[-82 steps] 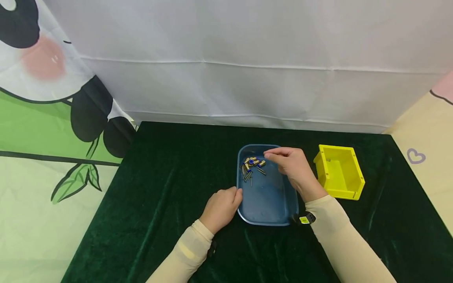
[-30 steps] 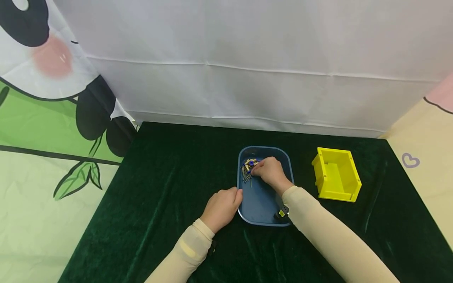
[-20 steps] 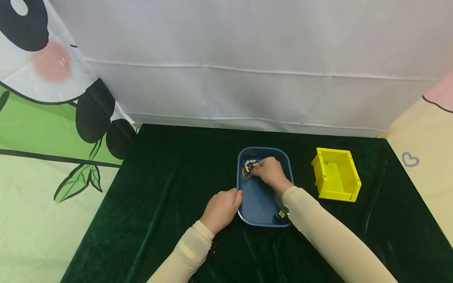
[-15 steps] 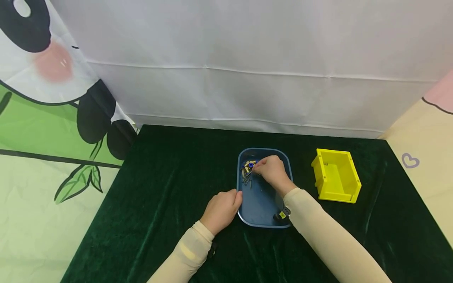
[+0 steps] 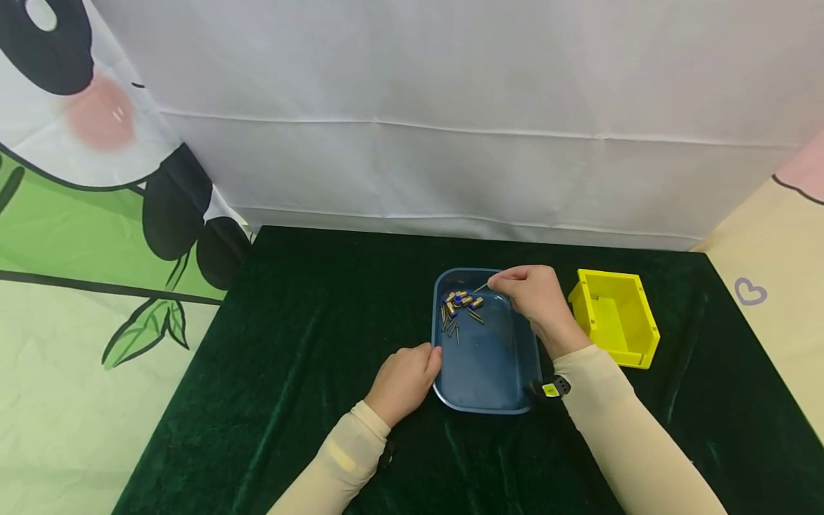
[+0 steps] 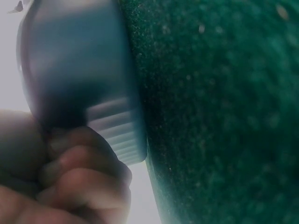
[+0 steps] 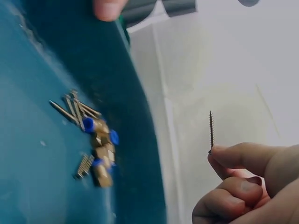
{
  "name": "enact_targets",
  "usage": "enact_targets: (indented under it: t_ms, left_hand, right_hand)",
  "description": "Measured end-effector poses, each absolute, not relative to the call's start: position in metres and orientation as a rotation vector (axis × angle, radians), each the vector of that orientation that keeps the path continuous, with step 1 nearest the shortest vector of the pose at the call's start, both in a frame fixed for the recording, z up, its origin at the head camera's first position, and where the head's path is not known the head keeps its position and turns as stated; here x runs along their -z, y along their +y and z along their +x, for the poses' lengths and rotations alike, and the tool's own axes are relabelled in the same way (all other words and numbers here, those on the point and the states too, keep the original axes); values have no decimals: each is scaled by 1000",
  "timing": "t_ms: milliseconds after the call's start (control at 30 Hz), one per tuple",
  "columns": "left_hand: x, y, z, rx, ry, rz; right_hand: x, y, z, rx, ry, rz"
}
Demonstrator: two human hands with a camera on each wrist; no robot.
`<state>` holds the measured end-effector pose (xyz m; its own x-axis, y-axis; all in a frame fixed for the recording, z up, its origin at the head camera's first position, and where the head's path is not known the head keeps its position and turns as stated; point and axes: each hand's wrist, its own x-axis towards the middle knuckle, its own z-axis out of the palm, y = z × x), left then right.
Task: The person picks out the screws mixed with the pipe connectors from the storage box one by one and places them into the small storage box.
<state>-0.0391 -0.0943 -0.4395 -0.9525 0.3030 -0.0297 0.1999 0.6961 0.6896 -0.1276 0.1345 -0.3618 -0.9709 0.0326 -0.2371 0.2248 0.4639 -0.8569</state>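
Between thumb and forefinger, my right hand (image 5: 537,300) pinches a screw (image 7: 211,130) by its head, the pointed end sticking out. It is raised over the far right part of a blue tray (image 5: 489,372). My left hand (image 5: 402,380) grips the tray's left rim, its fingers (image 6: 88,186) curled against the outer wall in the left wrist view. Inside the tray lie several brass fittings (image 7: 102,158) with blue ends, heaped together. Several loose screws (image 5: 451,325) lie beside them.
A yellow bin (image 5: 614,318) stands right of the tray, with a small screw-like piece (image 5: 595,297) inside near its back left. Dark green cloth (image 5: 335,300) covers the table. A white curtain (image 5: 412,164) hangs behind the far edge.
My right hand was down at the pile half a second ago; it has lifted up and to the right with a screw. My left hand keeps its grip on the tray rim.
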Motion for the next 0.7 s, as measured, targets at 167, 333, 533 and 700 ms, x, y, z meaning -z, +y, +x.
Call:
enact_targets:
  t_ms: [167, 333, 533, 700]
  left_hand:
    - [439, -95, -39, -1106, 2757, 402]
    - [439, -96, -38, -1112, 2756, 395]
    - [440, -96, -39, -1129, 2738, 389]
    - [440, -96, -40, -1135, 2732, 405]
  right_hand:
    - [352, 154, -125, 1536, 2551, 277]
    - [347, 180, -120, 1557, 2546, 331]
    - [342, 221, -108, 1639, 2512, 392]
    - [345, 260, -96, 1593, 2520, 598]
